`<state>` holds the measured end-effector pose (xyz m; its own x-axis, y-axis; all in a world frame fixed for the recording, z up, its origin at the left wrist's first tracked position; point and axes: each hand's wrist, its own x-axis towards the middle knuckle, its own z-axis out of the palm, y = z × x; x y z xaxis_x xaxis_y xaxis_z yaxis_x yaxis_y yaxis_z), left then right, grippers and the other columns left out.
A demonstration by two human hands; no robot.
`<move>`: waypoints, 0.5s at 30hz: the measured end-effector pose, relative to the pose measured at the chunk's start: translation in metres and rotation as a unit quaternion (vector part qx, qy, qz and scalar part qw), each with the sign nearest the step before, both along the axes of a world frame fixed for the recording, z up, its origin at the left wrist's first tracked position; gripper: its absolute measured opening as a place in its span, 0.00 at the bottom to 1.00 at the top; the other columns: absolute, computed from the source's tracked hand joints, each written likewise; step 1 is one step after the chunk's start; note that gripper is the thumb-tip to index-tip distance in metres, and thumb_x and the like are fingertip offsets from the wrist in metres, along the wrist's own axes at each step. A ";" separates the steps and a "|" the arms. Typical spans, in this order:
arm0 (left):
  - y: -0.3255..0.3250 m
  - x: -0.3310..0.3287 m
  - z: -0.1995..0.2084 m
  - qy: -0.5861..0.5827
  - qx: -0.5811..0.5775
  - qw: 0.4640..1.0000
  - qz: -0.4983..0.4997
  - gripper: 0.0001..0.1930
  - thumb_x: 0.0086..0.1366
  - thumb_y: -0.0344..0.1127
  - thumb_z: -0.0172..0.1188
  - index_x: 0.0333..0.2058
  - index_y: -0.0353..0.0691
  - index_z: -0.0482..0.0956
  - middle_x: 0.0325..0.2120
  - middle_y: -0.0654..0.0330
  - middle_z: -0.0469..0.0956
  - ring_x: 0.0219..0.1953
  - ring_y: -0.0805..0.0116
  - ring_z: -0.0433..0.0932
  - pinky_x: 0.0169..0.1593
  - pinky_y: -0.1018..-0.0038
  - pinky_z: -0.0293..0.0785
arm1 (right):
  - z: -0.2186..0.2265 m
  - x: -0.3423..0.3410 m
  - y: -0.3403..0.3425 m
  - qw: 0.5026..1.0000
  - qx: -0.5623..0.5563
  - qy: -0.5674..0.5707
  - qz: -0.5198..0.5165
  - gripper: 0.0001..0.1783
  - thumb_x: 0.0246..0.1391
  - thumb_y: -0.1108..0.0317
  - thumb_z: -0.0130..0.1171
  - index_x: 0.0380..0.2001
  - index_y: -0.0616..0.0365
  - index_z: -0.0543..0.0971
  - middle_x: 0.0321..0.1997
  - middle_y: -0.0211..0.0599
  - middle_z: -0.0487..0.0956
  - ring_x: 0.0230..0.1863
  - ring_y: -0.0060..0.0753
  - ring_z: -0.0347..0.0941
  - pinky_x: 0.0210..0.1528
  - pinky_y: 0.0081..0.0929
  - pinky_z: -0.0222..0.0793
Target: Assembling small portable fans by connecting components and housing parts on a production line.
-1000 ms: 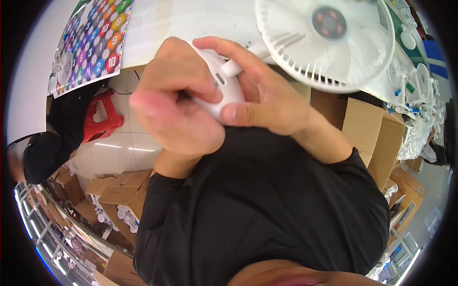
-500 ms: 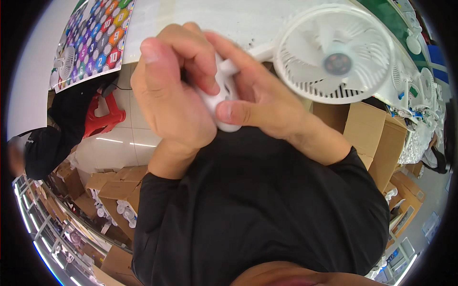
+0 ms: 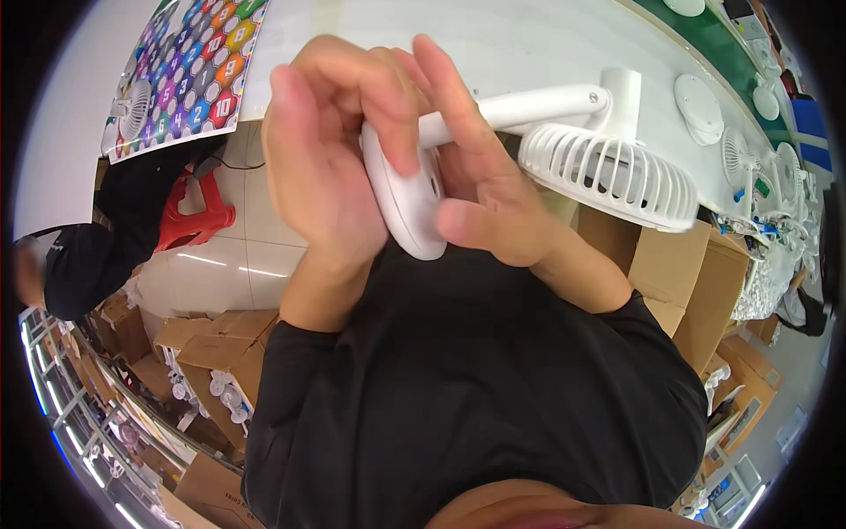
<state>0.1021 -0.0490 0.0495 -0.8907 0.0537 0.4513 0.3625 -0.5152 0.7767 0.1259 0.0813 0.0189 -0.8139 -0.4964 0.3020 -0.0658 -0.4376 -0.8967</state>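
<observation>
Between my hands is a white desk fan, its round base turned on edge toward me. My left hand lies with its palm against the underside of the base, fingers curled over the rim. Around the other face, my right hand has its thumb at the base's edge and its fingers beside the stem, the index finger stretched up. From the base the white arm runs right to a hinge. Below that hinge hangs the caged fan head, seen side-on. Part of the base is hidden by my fingers.
A white worktable lies beyond my hands, with a colourful hexagon-patterned sheet at left. At right are a white disc and more fans. Open cartons stand by my right arm. A person in black is at far left, near a red stool.
The fan has turned: its head showed its round face and now shows the cage's side, a little lower. The base has tilted more on edge, and my right hand's grip has loosened.
</observation>
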 end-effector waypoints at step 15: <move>0.018 0.012 0.016 0.022 0.005 0.996 0.092 0.24 0.74 0.53 0.29 0.36 0.38 0.67 0.17 0.63 0.68 0.21 0.73 0.62 0.31 0.77 0.63 | -0.001 -0.016 0.006 0.937 0.067 0.339 -0.056 0.53 0.52 0.59 0.57 0.73 0.50 0.38 0.76 0.58 0.39 0.76 0.51 0.38 0.73 0.47 0.36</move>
<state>0.1143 -0.0306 0.0650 -0.8645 -0.1128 0.4898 0.4846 -0.4453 0.7529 0.1096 0.0874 0.0184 -0.5075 -0.4893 0.7093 -0.6788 -0.2801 -0.6788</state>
